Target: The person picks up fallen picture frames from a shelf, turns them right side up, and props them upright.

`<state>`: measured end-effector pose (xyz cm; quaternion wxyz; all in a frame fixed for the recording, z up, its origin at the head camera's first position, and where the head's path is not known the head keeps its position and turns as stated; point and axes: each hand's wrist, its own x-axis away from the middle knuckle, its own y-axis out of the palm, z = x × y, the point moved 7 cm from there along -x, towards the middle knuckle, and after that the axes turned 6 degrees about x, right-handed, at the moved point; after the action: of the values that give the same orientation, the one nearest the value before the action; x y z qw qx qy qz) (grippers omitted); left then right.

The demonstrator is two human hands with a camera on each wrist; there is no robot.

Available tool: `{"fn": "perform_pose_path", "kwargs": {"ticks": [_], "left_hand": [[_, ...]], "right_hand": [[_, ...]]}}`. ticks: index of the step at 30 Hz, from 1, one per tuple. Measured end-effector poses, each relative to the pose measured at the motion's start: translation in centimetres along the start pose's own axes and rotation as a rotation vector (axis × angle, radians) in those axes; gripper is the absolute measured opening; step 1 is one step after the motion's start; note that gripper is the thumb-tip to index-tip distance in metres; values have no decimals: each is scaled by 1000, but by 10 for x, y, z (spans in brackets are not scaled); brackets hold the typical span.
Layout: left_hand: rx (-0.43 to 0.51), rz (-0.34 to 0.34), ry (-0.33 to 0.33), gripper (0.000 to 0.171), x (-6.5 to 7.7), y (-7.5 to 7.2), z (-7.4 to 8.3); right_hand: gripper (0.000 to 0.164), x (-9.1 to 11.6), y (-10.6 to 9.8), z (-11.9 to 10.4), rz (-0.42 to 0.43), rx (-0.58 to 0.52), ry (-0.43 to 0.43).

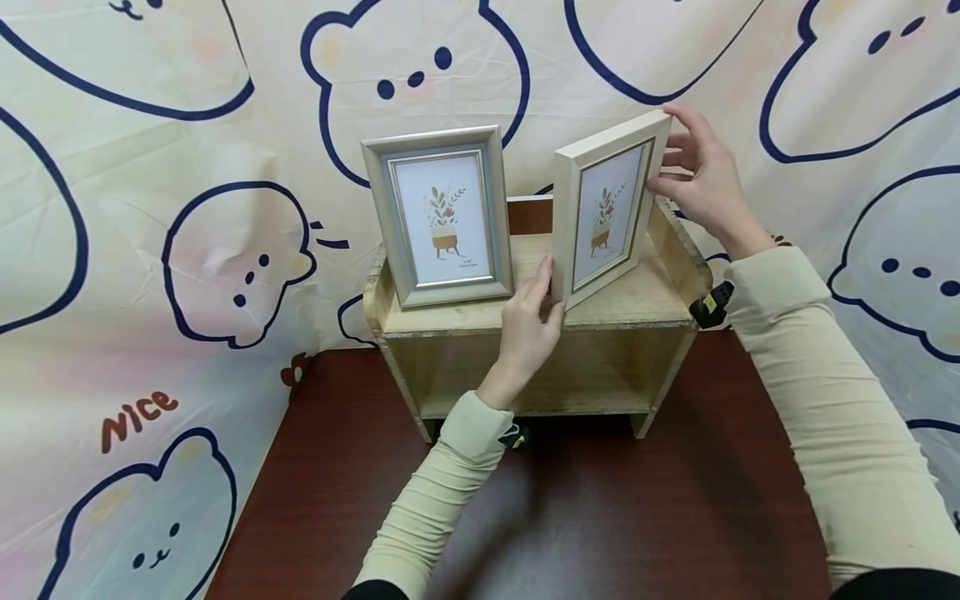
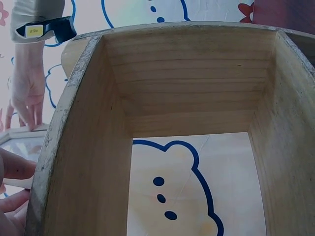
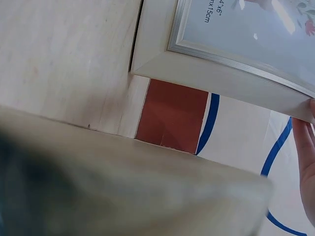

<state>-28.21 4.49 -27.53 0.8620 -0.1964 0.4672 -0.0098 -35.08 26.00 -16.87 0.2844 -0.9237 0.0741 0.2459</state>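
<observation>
A cream picture frame [image 1: 611,208] with a potted-plant print stands turned at an angle on the right half of a small wooden shelf [image 1: 540,317]. My right hand [image 1: 705,179] holds its upper right side, thumb in front and fingers behind. Down at the lower left corner, my left hand [image 1: 528,329] grips the frame's edge between thumb and fingers. A silver and blue-grey picture frame [image 1: 442,218] with a similar print leans back on the shelf's left half. The right wrist view shows the cream frame's corner [image 3: 162,64] over the shelf top.
The shelf has raised side panels [image 1: 678,242] and an open lower compartment [image 2: 187,78]. It stands on a dark red-brown table [image 1: 600,517]. A cloth printed with bears [image 1: 247,250] hangs behind and at both sides.
</observation>
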Motion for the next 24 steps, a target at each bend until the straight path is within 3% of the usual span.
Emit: {"fn": "perform_pose_path", "kwargs": {"ticks": [6, 12, 16, 24], "left_hand": [[-15, 3, 9, 56, 1, 1, 1], [-22, 14, 23, 56, 2, 1, 2], [-28, 23, 26, 56, 2, 2, 1], [-51, 42, 29, 56, 3, 3, 4]], "right_hand": [[77, 0, 1, 0, 7, -29, -7], [63, 5, -1, -7, 44, -127, -18], [57, 9, 2, -13, 66, -185, 49], [63, 13, 8, -23, 178, -142, 187]]}}
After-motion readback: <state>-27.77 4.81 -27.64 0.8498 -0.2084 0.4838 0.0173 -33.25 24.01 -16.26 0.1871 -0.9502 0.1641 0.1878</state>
